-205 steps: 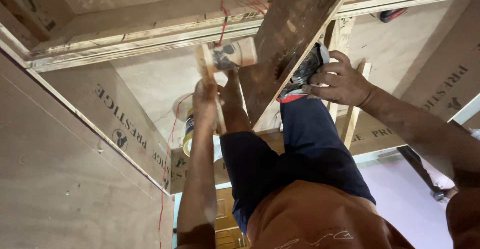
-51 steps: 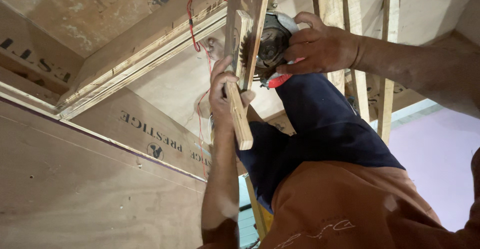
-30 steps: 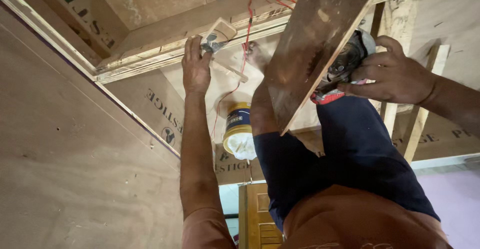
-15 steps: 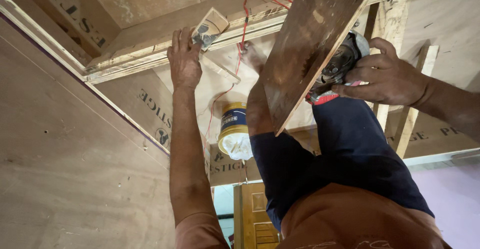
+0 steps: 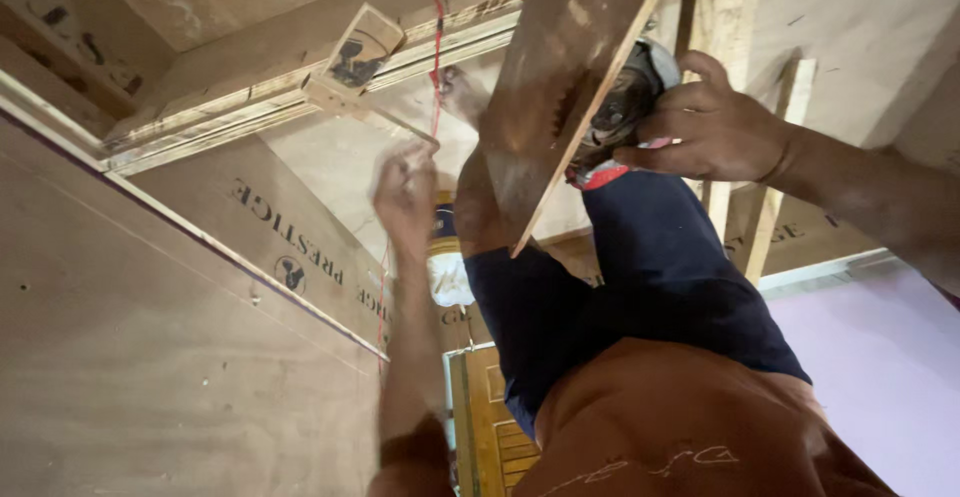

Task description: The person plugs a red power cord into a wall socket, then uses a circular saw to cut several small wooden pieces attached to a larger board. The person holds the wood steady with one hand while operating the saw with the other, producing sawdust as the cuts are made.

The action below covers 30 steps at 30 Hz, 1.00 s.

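Saw, a small circular one, sits against the edge of the brown plywood board, and I see my right hand clamped around its body. My left hand is blurred, fingers curled together; whether it holds anything I cannot tell. Just behind it stands a cylindrical tin with a blue-and-white label. A small printed wooden offcut rests above.

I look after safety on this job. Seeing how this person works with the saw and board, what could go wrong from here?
1. The right hand alone holds the circular saw against the plywood board, which rests on the person's leg; a kick or slip could likely reach the leg.
2. The left hand is off the board, so it may shift.
3. Red wires hang close to the board and could snag.
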Each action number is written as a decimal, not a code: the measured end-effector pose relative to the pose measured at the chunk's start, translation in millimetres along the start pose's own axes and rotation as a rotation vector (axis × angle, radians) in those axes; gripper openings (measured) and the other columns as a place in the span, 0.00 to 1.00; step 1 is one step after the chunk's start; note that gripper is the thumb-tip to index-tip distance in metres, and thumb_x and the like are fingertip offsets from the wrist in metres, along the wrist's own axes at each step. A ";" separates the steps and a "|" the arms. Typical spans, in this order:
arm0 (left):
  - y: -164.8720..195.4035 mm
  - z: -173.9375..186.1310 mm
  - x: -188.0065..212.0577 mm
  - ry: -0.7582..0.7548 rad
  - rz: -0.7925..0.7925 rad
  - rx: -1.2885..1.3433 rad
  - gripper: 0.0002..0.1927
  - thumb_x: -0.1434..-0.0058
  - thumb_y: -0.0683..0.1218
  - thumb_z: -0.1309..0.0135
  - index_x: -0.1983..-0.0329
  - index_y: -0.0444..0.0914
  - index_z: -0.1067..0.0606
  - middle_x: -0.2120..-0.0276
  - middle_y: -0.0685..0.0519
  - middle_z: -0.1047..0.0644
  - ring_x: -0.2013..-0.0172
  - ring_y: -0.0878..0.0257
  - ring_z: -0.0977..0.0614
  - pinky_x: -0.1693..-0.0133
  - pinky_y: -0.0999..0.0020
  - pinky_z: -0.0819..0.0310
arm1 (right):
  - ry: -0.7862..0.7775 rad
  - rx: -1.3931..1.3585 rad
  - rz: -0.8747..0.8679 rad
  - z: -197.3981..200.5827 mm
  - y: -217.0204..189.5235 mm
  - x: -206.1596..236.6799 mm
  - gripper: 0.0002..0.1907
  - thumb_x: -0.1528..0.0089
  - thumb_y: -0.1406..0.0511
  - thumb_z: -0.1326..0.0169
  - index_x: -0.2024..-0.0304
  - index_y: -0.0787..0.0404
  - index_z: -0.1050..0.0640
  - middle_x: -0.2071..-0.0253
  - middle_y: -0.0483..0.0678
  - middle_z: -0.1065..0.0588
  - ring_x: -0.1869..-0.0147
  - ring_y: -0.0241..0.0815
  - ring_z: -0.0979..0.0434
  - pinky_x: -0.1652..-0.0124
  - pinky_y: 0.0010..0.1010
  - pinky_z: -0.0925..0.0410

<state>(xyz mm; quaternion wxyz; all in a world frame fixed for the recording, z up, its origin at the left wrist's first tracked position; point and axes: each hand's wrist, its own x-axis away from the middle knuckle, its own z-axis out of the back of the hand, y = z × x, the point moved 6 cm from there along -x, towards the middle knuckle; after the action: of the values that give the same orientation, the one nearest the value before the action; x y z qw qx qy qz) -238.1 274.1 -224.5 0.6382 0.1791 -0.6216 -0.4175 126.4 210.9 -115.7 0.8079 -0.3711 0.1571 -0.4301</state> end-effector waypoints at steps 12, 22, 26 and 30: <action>-38.6 -205.4 148.6 -0.330 0.736 1.425 0.27 0.27 0.61 0.55 0.51 0.32 0.23 0.65 0.47 0.23 0.65 0.56 0.20 0.64 0.66 0.22 | 0.016 0.013 0.025 1.0 1.6 2.1 0.15 0.42 0.61 0.33 0.52 0.44 0.14 0.59 0.39 0.25 0.47 0.43 0.32 0.33 0.55 0.49; -13.7 -231.3 142.9 -0.659 0.729 1.925 0.19 0.26 0.57 0.48 0.59 0.36 0.24 0.69 0.52 0.24 0.75 0.66 0.28 0.73 0.77 0.32 | -0.023 -0.004 0.002 17.6 -0.6 0.3 0.07 0.43 0.61 0.31 0.62 0.46 0.13 0.60 0.40 0.23 0.51 0.39 0.32 0.35 0.55 0.44; -10.8 -233.7 142.5 -0.707 0.705 2.003 0.19 0.27 0.57 0.46 0.57 0.34 0.24 0.69 0.53 0.25 0.73 0.68 0.29 0.71 0.79 0.33 | -0.021 -0.009 -0.003 21.7 -4.7 -2.3 0.09 0.45 0.60 0.31 0.61 0.46 0.13 0.60 0.39 0.23 0.48 0.42 0.31 0.35 0.55 0.45; -1.2 -228.9 138.2 -0.739 0.605 2.060 0.19 0.24 0.54 0.46 0.52 0.32 0.23 0.66 0.53 0.24 0.70 0.70 0.28 0.69 0.82 0.33 | -0.004 -0.001 0.005 24.4 -6.8 -7.5 0.09 0.46 0.59 0.32 0.62 0.45 0.13 0.59 0.38 0.23 0.48 0.43 0.32 0.35 0.56 0.45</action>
<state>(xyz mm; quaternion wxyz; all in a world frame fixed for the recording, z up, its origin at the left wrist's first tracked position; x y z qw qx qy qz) -39.4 102.5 -173.8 0.0392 0.3270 -0.8372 0.4365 132.1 225.9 -94.7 0.8090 -0.3718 0.1567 -0.4274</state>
